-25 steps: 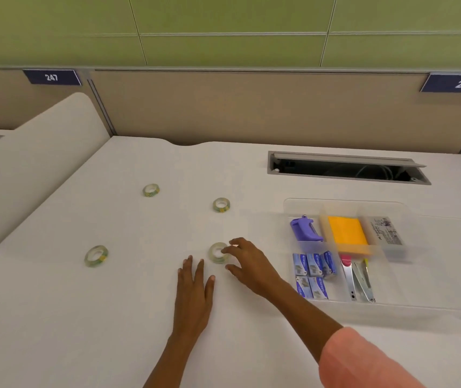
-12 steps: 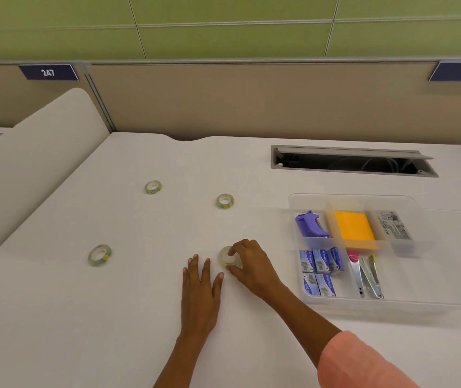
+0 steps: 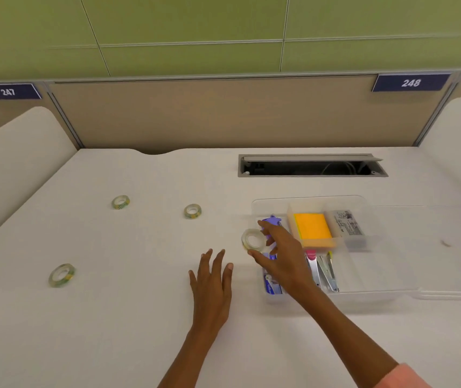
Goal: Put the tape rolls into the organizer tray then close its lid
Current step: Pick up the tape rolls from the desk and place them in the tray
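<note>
My right hand (image 3: 282, 254) grips a clear tape roll (image 3: 252, 239) between thumb and fingers, lifted at the left edge of the clear organizer tray (image 3: 363, 292). Three more tape rolls lie flat on the white desk: one at the far left (image 3: 120, 202), one in the middle (image 3: 192, 211), one near the left front (image 3: 61, 275). My left hand (image 3: 212, 281) rests flat on the desk with fingers spread, holding nothing. The tray's clear lid (image 3: 447, 247) lies open flat to the tray's right.
The tray holds a purple tool (image 3: 272, 221), orange sticky notes (image 3: 312, 229), a white labelled box (image 3: 348, 226), blue staple boxes (image 3: 271, 287) and a stapler (image 3: 327, 273). An open cable slot (image 3: 312, 166) sits behind the tray. Rounded dividers flank the desk.
My right hand closed on the nearest tape roll, lifted it off the desk and carried it right to the tray's left edge. The left hand stayed flat.
</note>
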Tool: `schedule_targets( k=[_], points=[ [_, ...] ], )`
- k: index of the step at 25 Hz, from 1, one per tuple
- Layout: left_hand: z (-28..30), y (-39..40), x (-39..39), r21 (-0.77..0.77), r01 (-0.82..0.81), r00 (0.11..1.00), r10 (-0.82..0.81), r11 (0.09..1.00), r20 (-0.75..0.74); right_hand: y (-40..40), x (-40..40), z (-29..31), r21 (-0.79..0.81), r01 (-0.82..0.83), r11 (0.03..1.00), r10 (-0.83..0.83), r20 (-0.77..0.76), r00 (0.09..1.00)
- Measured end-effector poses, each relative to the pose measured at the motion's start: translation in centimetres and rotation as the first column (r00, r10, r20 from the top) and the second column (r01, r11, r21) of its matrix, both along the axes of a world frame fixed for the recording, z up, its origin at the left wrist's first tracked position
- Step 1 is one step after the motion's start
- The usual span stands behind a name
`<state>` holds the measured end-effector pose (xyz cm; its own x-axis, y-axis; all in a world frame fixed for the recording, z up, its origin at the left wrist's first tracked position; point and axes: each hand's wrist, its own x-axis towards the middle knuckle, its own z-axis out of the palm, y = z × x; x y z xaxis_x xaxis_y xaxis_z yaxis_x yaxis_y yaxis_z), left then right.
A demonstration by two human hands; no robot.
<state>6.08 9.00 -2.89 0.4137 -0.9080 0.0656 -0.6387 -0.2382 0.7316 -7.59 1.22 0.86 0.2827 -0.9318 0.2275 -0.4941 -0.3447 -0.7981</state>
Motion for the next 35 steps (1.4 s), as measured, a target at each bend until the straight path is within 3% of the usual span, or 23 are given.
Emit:
schedule_targets(
  k=[5,11,17,35],
  points=[
    [0.2,-0.9,-4.5,-0.024,0.132,0.99,-0.133,0.991,-0.036,-1.7,-9.1,0.9,-0.067,0.223,0.973,-0.224,-0.012,0.974],
    [-0.4,-1.2,-5.9,0.049,0.106,0.994,-0.107,0.993,0.002,-2.8,-16.4,-1.0,0.036,0.424,0.905,-0.419,-0.098,0.903],
    [-0.7,-1.3,-6.1,0.044,0.099,0.995,-0.099,0.994,-0.014,-3.4,-17.2,-2.3,0.174,0.434,0.884,-0.385,-0.259,0.886],
    [-0.9,-1.1,-5.9,0.056,0.116,0.993,-0.114,0.992,-0.031,-3.6,-16.4,-2.7,0.164,0.418,0.894,-0.297,-0.482,0.824]
  ],
)
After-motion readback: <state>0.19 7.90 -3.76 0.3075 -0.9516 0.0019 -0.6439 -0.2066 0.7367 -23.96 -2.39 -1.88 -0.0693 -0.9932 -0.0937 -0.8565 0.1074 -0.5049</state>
